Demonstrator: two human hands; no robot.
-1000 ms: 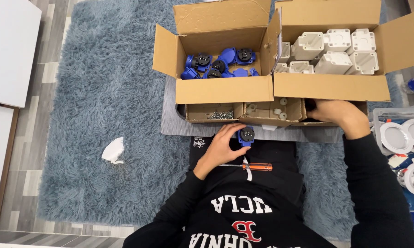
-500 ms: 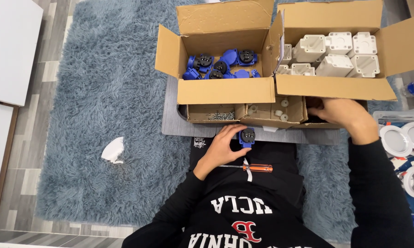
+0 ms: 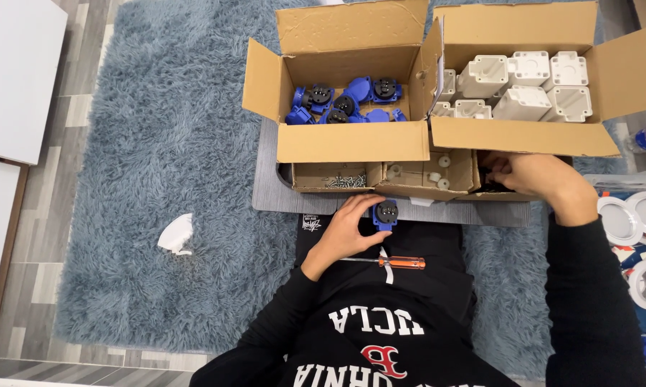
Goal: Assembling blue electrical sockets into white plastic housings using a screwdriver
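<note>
On lap, by board edge: blue socket part [image 3: 386,213]
Left hand [image 3: 346,229]: fingers clamped on that part
Right hand [image 3: 534,179]: reaching into small parts tray [image 3: 402,175], fingers' state cannot be told
Below: orange-handled screwdriver [image 3: 391,263]

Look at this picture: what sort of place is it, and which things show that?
Probably a room at home used as a work spot: a shaggy blue rug on wood-look flooring, with cardboard boxes of blue and white parts.

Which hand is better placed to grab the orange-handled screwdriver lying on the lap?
Probably the left hand. It rests right beside the screwdriver, though it holds the blue socket part. The right hand is farther off, reaching into the small parts tray.
</note>
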